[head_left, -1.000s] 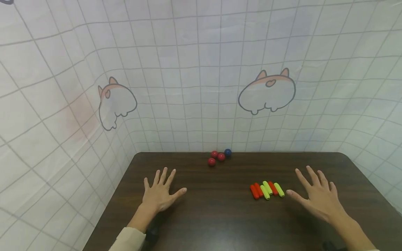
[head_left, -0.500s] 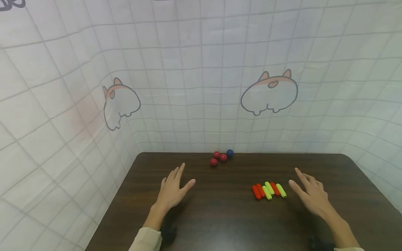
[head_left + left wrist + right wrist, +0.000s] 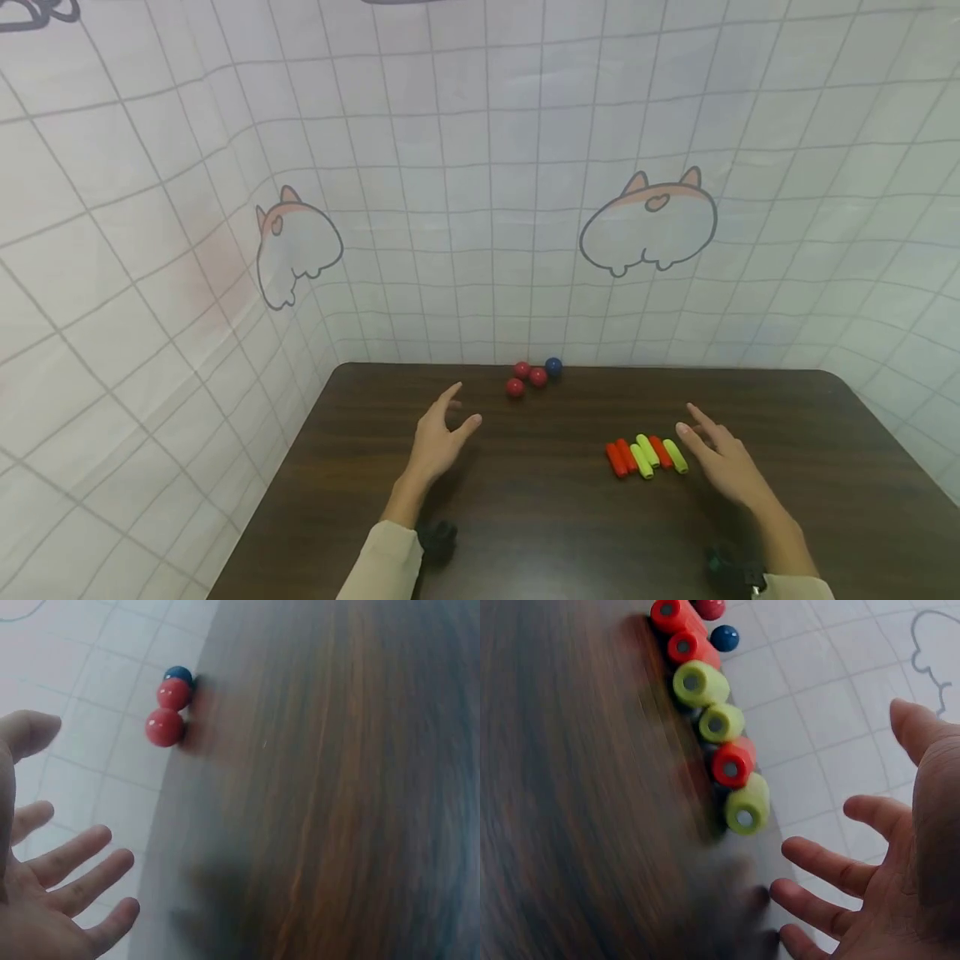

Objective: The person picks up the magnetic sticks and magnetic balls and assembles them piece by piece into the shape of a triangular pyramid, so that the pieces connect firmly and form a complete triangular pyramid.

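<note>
My left hand (image 3: pixel 435 439) hovers over the left part of the dark table, fingers relaxed and holding nothing. To its upper right, near the back edge, lie several red balls (image 3: pixel 515 387) and one blue ball (image 3: pixel 553 367). In the left wrist view, loosely spread fingers (image 3: pixel 97 881) stand apart from the balls. On the right side, my right hand (image 3: pixel 731 468) hangs above the table just beside a row of short hollow tubes, some red (image 3: pixel 616 460) and some yellow-green (image 3: pixel 676 457). The right wrist view shows its fingers (image 3: pixel 829 870) not touching the nearest yellow-green tube (image 3: pixel 748 806).
The dark wood-grain table (image 3: pixel 540 517) has rounded back corners. A white grid-patterned cloth (image 3: pixel 465 208) with cartoon animal drawings hangs behind it and along both sides. Dark devices (image 3: pixel 437 542) sit at the wrists.
Both hands have drawn inward, the left to the right and the right to the left, with fingers less spread. The head view has turned slightly left. The balls and tubes keep their arrangement.
</note>
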`<move>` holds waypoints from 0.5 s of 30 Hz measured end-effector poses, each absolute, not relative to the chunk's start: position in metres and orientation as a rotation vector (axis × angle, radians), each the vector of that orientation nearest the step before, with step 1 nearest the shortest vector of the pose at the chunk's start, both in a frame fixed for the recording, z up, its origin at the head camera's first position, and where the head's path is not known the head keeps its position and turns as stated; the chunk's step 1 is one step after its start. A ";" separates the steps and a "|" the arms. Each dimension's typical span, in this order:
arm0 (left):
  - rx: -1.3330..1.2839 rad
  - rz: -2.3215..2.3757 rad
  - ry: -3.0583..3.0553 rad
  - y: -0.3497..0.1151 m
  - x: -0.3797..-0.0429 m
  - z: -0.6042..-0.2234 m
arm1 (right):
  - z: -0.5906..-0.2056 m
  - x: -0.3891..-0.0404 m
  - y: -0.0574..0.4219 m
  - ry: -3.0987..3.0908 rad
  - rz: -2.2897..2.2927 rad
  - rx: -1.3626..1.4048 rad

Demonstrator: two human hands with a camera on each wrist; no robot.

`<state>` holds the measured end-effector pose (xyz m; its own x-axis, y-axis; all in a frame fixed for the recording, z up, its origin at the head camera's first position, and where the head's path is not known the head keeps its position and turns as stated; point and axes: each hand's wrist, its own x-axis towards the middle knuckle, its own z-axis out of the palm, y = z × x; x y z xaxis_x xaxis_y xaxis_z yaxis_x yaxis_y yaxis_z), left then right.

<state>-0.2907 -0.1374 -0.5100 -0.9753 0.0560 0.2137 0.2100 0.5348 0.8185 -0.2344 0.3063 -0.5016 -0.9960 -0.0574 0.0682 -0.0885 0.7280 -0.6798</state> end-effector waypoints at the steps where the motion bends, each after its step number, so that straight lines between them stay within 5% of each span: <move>1: -0.227 -1.442 -2.593 -0.135 -0.293 -0.511 | -0.502 -0.236 0.305 -2.887 1.141 0.110; 15: -0.241 -1.514 -2.568 -0.106 -0.318 -0.527 | -0.509 -0.246 0.305 -2.947 1.172 0.096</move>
<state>-0.3184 -0.1060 -0.5267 -0.9757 0.0612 0.2102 0.2135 0.4772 0.8525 -0.2459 0.3045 -0.5094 -0.9977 -0.0676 -0.0063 -0.0448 0.7254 -0.6869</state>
